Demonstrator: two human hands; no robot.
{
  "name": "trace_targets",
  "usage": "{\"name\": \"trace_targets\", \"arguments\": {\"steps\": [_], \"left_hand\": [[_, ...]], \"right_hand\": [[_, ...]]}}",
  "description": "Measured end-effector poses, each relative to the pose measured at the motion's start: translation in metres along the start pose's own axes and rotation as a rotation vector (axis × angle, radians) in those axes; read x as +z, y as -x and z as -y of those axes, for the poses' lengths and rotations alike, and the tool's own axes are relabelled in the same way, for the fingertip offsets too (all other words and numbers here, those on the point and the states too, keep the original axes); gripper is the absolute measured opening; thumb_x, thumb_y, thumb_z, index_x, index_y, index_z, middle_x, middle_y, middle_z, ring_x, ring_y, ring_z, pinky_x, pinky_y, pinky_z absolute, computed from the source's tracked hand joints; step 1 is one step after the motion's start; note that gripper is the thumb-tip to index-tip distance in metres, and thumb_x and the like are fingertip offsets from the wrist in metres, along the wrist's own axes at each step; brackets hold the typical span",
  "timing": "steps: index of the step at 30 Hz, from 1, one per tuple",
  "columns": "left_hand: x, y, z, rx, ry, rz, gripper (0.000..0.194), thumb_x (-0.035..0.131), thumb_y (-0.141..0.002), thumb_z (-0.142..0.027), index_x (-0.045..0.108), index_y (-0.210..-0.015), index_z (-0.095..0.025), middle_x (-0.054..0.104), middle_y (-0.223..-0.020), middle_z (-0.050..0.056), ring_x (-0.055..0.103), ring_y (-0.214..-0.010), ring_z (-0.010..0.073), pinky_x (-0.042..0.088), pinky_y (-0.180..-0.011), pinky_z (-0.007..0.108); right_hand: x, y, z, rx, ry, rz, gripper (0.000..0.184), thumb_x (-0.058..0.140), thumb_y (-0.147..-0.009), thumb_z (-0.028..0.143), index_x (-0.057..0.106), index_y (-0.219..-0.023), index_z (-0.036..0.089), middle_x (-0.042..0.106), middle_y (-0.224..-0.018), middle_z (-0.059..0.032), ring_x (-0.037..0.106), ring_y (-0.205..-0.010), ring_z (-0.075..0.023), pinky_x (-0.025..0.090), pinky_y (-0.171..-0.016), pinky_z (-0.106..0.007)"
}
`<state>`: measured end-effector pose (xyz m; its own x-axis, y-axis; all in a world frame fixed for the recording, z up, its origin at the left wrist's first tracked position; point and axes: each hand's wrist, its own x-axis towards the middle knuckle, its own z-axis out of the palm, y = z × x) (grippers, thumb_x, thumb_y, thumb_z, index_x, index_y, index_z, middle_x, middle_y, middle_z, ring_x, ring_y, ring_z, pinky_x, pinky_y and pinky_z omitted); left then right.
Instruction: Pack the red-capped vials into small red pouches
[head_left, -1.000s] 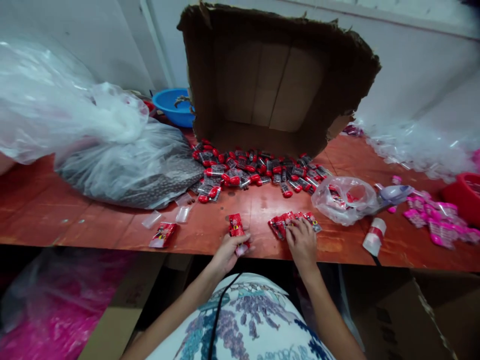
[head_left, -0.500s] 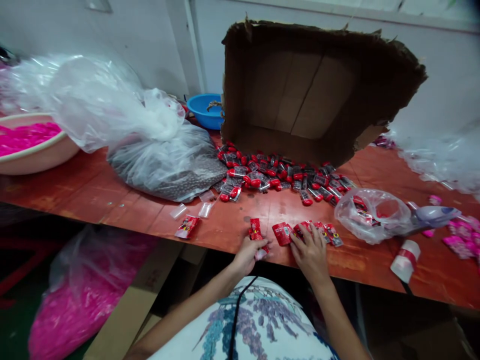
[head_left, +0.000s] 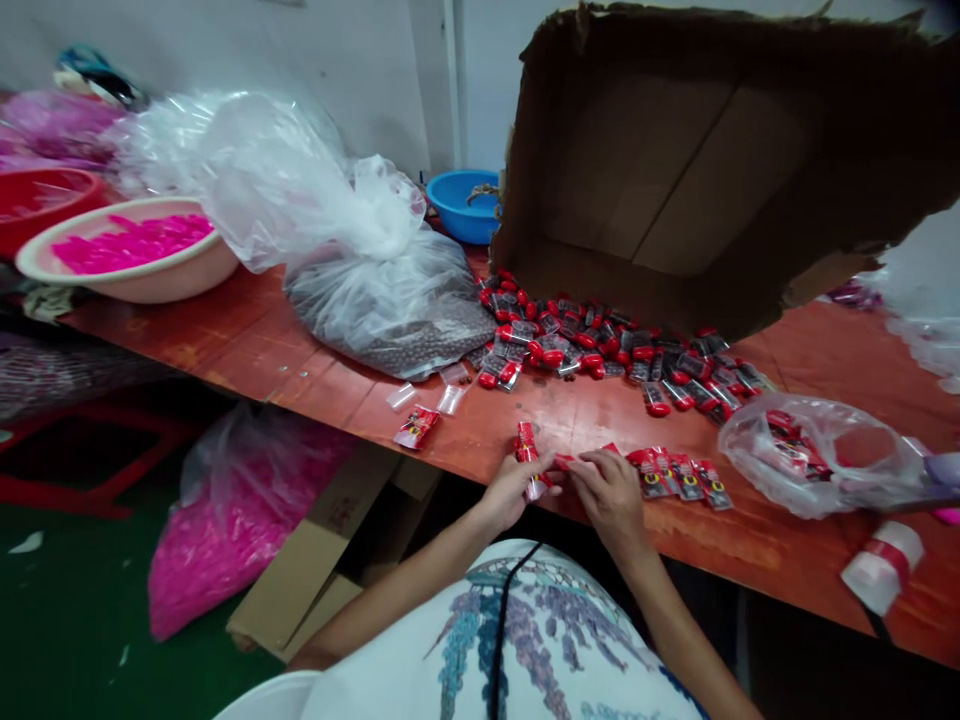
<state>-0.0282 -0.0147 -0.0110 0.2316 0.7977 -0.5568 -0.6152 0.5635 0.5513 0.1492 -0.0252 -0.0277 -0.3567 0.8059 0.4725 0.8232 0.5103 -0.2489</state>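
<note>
Near the table's front edge, my left hand (head_left: 510,494) is closed around small red printed packets (head_left: 526,440) that stand up above the thumb. My right hand (head_left: 613,500) pinches another red packet (head_left: 562,462) close to the left hand's fingertips. Whether that packet touches those in the left hand, I cannot tell. Just right of my right hand, several similar packets (head_left: 684,478) lie in an overlapping row. One more printed packet (head_left: 417,427) lies alone to the left, beside small clear bags (head_left: 451,399).
Small clear containers with red ends (head_left: 585,345) spill from a tipped cardboard box (head_left: 637,180). A knotted plastic bag (head_left: 390,300) of dark beads sits left of them. At right are an open clear bag (head_left: 810,455) and a white roll (head_left: 883,566). Basins of pink pieces (head_left: 127,250) stand far left.
My right hand has moved from the packet row to my left hand, carrying a red packet. The left hand keeps its hold. The view has swung leftward.
</note>
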Motion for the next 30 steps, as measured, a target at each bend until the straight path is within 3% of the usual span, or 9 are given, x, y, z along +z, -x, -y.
{"name": "trace_targets", "arguments": {"steps": [2,6,9,13,17,22,26,30], "left_hand": [[-0.005,-0.001,-0.009,0.058,0.028,-0.02,0.026,0.078,-0.068,-0.025,0.065,-0.087,-0.012,0.07,-0.078,0.008,0.066,-0.063,0.0163,0.054,-0.052,0.024],[-0.021,-0.003,-0.03,0.173,0.095,-0.202,0.026,0.078,-0.063,-0.01,0.062,-0.083,-0.013,0.068,-0.067,0.003,0.064,-0.054,0.0141,0.049,-0.045,0.02],[-0.035,-0.001,-0.043,0.216,0.107,-0.329,0.036,0.077,-0.06,-0.004,0.063,-0.092,-0.013,0.07,-0.07,0.003,0.064,-0.052,0.0126,0.045,-0.04,0.017],[-0.043,0.002,-0.046,0.27,0.094,-0.371,0.037,0.08,-0.059,-0.008,0.066,-0.093,-0.012,0.068,-0.067,0.002,0.059,-0.045,0.0079,0.034,-0.032,0.012],[-0.042,0.005,-0.043,0.312,0.116,-0.407,0.029,0.082,-0.058,-0.014,0.067,-0.083,-0.011,0.065,-0.061,0.0,0.054,-0.04,0.0058,0.031,-0.029,0.012],[-0.046,0.011,-0.044,0.296,0.092,-0.434,0.028,0.08,-0.063,-0.021,0.066,-0.085,-0.012,0.067,-0.064,0.002,0.059,-0.044,0.0105,0.041,-0.032,0.016],[-0.046,0.01,-0.045,0.245,0.091,-0.331,0.027,0.078,-0.065,-0.017,0.066,-0.089,-0.012,0.071,-0.073,0.005,0.066,-0.057,0.0149,0.053,-0.045,0.021],[-0.035,0.004,-0.047,0.208,0.116,-0.217,0.027,0.074,-0.063,-0.006,0.066,-0.088,-0.011,0.072,-0.077,0.006,0.07,-0.066,0.0186,0.059,-0.062,0.03]], "right_hand": [[0.004,-0.011,0.015,-0.067,-0.103,0.027,0.024,0.052,-0.09,0.022,0.068,-0.107,0.03,0.067,-0.105,-0.0052,0.054,-0.104,-0.0238,0.046,-0.088,-0.042],[0.017,-0.044,0.023,-0.219,-0.306,0.084,0.025,0.051,-0.092,0.023,0.065,-0.112,0.03,0.067,-0.109,-0.0036,0.053,-0.109,-0.0221,0.045,-0.092,-0.04],[0.036,-0.081,0.019,-0.2,-0.413,0.089,0.027,0.047,-0.094,0.026,0.061,-0.116,0.025,0.066,-0.109,-0.0058,0.056,-0.105,-0.0202,0.046,-0.092,-0.037],[0.075,-0.138,0.024,-0.054,-0.254,0.07,0.032,0.044,-0.094,0.023,0.057,-0.123,0.02,0.06,-0.121,-0.0108,0.052,-0.111,-0.024,0.045,-0.093,-0.039],[0.105,-0.171,0.034,-0.036,-0.11,0.135,0.038,0.054,-0.089,0.024,0.055,-0.126,0.021,0.054,-0.131,-0.0138,0.05,-0.113,-0.0291,0.043,-0.093,-0.044],[0.096,-0.149,0.023,-0.026,-0.25,0.124,0.031,0.05,-0.088,0.019,0.06,-0.118,0.019,0.063,-0.112,-0.0118,0.056,-0.103,-0.0239,0.045,-0.09,-0.038],[0.063,-0.102,0.0,0.246,-0.529,0.06,0.024,0.053,-0.087,0.032,0.061,-0.105,0.018,0.065,-0.094,-0.006,0.061,-0.084,-0.0193,0.049,-0.077,-0.033],[0.022,-0.058,-0.024,0.465,-0.605,-0.013,0.028,0.063,-0.078,0.042,0.063,-0.092,0.018,0.064,-0.089,-0.0059,0.06,-0.082,-0.0201,0.048,-0.075,-0.033]]}}
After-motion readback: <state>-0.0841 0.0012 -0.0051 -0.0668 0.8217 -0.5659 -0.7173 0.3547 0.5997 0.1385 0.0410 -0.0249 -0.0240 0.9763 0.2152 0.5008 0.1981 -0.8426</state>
